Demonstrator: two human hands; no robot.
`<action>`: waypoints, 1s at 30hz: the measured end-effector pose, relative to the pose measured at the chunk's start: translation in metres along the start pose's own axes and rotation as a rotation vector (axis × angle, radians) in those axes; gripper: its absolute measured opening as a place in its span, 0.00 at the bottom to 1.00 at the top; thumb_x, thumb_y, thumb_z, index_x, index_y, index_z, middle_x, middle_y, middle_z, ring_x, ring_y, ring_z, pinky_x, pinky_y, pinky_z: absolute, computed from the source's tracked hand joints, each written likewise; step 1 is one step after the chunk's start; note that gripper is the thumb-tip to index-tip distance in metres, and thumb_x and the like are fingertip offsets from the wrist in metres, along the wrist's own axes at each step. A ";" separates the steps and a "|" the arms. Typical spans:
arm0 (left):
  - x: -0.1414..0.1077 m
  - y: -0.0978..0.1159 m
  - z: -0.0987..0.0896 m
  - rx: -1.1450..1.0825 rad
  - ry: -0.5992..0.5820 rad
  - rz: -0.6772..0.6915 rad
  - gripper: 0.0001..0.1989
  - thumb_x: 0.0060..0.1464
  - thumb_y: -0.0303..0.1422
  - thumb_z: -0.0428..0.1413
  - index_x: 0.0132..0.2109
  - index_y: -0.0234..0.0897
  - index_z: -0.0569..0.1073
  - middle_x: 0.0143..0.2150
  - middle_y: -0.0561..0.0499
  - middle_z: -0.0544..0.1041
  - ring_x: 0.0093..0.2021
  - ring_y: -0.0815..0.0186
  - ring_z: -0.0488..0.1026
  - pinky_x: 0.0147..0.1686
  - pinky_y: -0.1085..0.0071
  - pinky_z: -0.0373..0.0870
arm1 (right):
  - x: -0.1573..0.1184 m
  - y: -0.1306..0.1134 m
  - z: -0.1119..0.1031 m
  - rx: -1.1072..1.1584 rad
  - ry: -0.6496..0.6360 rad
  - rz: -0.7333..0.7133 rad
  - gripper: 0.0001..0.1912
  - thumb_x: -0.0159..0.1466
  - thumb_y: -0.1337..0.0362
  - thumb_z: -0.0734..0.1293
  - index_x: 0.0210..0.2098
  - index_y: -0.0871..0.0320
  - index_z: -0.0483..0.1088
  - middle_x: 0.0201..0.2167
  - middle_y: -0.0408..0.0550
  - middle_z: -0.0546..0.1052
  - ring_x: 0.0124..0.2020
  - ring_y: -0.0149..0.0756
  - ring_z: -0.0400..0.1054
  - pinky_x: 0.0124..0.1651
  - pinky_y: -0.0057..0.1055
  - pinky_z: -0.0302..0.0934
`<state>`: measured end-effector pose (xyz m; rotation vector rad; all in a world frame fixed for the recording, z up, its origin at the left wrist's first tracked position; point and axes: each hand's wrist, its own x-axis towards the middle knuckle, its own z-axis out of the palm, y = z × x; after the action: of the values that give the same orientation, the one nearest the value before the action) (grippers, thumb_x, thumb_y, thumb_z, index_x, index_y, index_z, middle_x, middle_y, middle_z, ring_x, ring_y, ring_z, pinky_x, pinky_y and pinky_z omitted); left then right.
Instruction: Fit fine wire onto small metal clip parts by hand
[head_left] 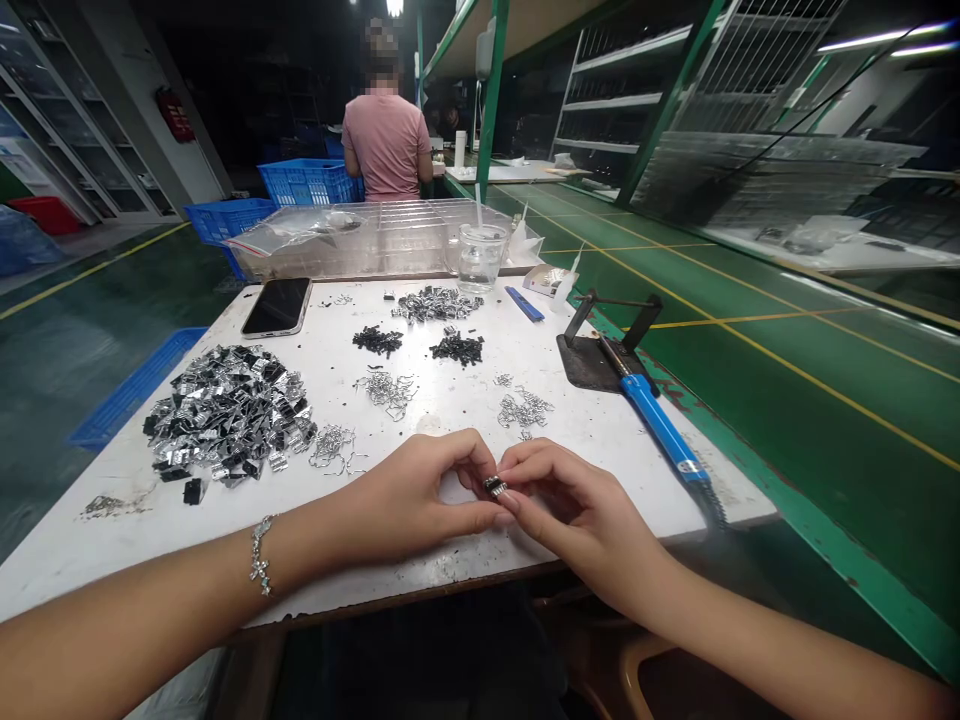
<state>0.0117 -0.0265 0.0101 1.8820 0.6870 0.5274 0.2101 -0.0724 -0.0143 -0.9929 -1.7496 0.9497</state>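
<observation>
Between the fingertips of both hands is a small black-and-silver part, held just above the front of the white table. My left hand, below a wrist with a bracelet, pinches it from the left. From the other side, the thumb and fingers of my right hand close on it too. Beyond my hands lie loose bent metal wires and another group of wires. A large pile of black-and-silver parts covers the table's left side. Small black pieces form heaps farther back.
A soldering iron with a blue handle rests on a metal stand at right. At the back are a phone, a cup with a straw and a clear plastic tray. Beyond, a person faces away near blue crates.
</observation>
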 end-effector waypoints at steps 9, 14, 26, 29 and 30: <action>-0.002 -0.003 -0.004 0.326 0.028 0.125 0.08 0.60 0.31 0.51 0.45 0.38 0.71 0.36 0.52 0.73 0.36 0.68 0.69 0.37 0.73 0.63 | 0.001 -0.001 -0.001 -0.065 0.065 0.001 0.06 0.63 0.70 0.66 0.39 0.55 0.72 0.38 0.47 0.74 0.41 0.36 0.69 0.43 0.31 0.64; -0.003 -0.005 -0.002 0.447 0.057 0.218 0.08 0.59 0.28 0.51 0.45 0.35 0.71 0.35 0.50 0.72 0.37 0.67 0.68 0.37 0.72 0.64 | 0.001 -0.002 -0.002 -0.114 0.060 -0.007 0.08 0.62 0.72 0.66 0.39 0.55 0.72 0.37 0.45 0.74 0.40 0.35 0.69 0.43 0.30 0.63; -0.002 -0.002 0.002 0.665 0.077 0.436 0.06 0.55 0.23 0.47 0.32 0.33 0.67 0.26 0.49 0.68 0.31 0.65 0.63 0.31 0.70 0.63 | -0.002 -0.001 -0.001 -0.144 0.007 -0.097 0.08 0.61 0.75 0.66 0.35 0.55 0.69 0.37 0.46 0.72 0.39 0.34 0.69 0.42 0.30 0.63; -0.002 -0.002 0.001 0.657 0.062 0.439 0.06 0.55 0.22 0.47 0.33 0.32 0.68 0.27 0.49 0.68 0.32 0.65 0.63 0.31 0.70 0.63 | -0.002 -0.001 -0.001 -0.133 0.001 -0.093 0.08 0.61 0.75 0.66 0.33 0.55 0.68 0.37 0.45 0.72 0.38 0.34 0.69 0.42 0.29 0.63; -0.002 -0.003 0.001 0.650 0.057 0.443 0.06 0.54 0.22 0.47 0.34 0.31 0.68 0.27 0.48 0.68 0.32 0.64 0.64 0.31 0.70 0.63 | -0.001 -0.001 -0.001 -0.127 0.002 -0.093 0.08 0.61 0.75 0.66 0.33 0.55 0.68 0.36 0.45 0.72 0.38 0.33 0.69 0.41 0.29 0.62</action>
<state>0.0103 -0.0272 0.0073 2.6694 0.5066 0.6936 0.2112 -0.0737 -0.0132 -0.9824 -1.8562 0.7866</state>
